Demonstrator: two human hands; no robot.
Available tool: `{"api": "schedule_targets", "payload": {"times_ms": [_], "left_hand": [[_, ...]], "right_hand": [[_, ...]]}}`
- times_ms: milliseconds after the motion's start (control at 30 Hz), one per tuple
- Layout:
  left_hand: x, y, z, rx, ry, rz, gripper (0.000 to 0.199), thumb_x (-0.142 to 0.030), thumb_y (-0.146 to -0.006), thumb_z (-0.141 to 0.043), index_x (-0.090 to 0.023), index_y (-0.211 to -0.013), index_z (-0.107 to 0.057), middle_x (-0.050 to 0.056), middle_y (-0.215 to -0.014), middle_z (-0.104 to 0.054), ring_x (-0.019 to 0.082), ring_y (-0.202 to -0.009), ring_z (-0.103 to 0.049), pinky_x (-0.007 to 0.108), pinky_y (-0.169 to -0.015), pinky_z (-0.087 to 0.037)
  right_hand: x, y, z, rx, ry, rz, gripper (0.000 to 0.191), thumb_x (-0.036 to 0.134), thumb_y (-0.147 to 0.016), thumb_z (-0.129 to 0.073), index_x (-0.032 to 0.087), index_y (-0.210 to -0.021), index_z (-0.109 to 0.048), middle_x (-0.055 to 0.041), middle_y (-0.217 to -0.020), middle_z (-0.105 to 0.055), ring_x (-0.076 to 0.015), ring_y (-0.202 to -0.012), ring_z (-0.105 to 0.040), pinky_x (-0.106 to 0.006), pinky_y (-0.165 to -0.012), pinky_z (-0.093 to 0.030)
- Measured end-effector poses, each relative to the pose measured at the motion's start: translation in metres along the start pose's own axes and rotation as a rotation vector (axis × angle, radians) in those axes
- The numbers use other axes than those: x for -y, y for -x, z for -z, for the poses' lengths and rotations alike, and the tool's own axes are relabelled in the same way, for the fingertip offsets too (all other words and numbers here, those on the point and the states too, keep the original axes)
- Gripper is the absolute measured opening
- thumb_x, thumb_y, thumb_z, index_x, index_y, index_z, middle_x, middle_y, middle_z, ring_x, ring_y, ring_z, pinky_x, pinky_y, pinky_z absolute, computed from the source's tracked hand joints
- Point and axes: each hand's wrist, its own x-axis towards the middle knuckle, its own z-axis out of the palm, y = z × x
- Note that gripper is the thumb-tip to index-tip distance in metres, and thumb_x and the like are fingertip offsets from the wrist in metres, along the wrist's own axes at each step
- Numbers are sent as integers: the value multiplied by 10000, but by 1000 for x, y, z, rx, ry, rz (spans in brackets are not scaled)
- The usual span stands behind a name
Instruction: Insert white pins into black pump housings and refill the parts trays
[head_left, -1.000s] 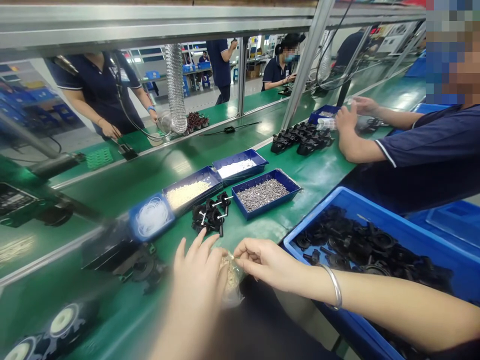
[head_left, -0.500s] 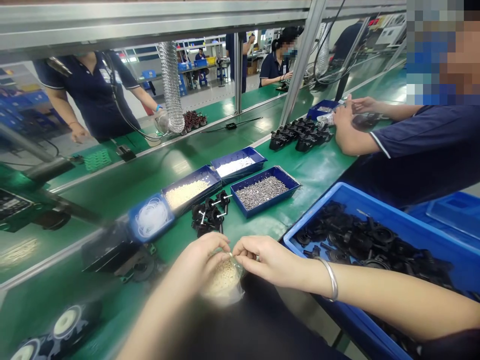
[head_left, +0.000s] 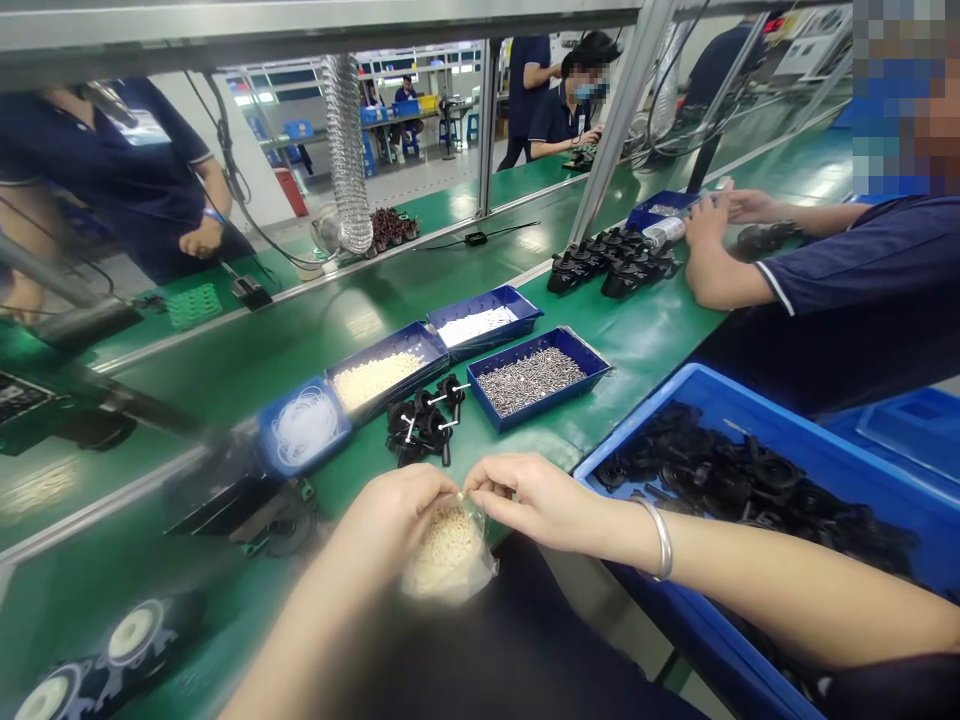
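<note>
A clear plastic bag (head_left: 448, 555) full of small cream-coloured pieces hangs just above my lap, at the bench's near edge. My left hand (head_left: 401, 505) is closed on the bag's top edge, its fingertips pinching the plastic. Right beside it, my right hand (head_left: 517, 492) pinches the same top edge, thumb against fingers. The two sets of fingertips almost meet. Beyond my hands, a small group of black parts with white pins (head_left: 429, 420) lies on the green bench. Behind them stands a blue tray of similar cream pieces (head_left: 382, 383).
A tray of metal pins (head_left: 531, 380), a tray of white pieces (head_left: 475, 326) and a tray of clear rings (head_left: 306, 428) stand ahead. At my right is a large blue bin (head_left: 694, 372) of black parts. A co-worker's arm (head_left: 731, 265) reaches over the bench.
Both hands keep their pinch on the bag, which shows a little more fully now. The view has shifted slightly. Across the bench, a person has moved left and drawn a hand in.
</note>
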Motion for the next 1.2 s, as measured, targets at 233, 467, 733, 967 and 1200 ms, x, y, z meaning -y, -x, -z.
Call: {"api": "schedule_targets", "payload": {"times_ms": [233,467,733,967,1200], "left_hand": [[8,-10,9,100,247,66,209,-267,-941,-495,-173,-821,-638,10,-826,-618,152,-792,-563,262,-730,-418],[18,-10,6,161,468,177,272,-380,-921,-507,-166,-781,-600,-2,-802,-549,141,-754,-487,250,-683,-383],[23,-5,-9,213,856,312,327,-473,-888,-556,-152,-821,-566,-30,-692,-467,102,-617,-408,237,-601,-333],[6,10,-5,-101,340,205,166,-328,-931,-517,-233,-883,-644,11,-979,-664,182,-961,-592,299,-872,-421],[2,24,-12,-182,115,136,137,-273,-945,-487,-260,-1029,-595,18,-1020,-690,184,-987,-630,359,-921,-487]], "right_hand": [[-6,-1,-1,82,-180,-181,179,274,-926,-525,144,-912,-647,37,-624,-518,-94,-547,-498,-209,-532,-379],[-11,-2,-10,121,-380,-229,223,341,-918,-545,129,-938,-612,32,-653,-513,-96,-547,-519,-219,-536,-403],[-18,-6,-14,164,-581,-265,315,434,-863,-643,125,-915,-609,37,-631,-520,-89,-521,-507,-220,-519,-393],[-17,-5,-17,137,-630,-260,356,480,-869,-635,128,-880,-584,42,-619,-505,-85,-524,-493,-216,-515,-373],[-18,1,-32,71,-866,-304,398,509,-807,-701,132,-857,-581,65,-554,-477,-70,-476,-438,-206,-488,-315]]}}
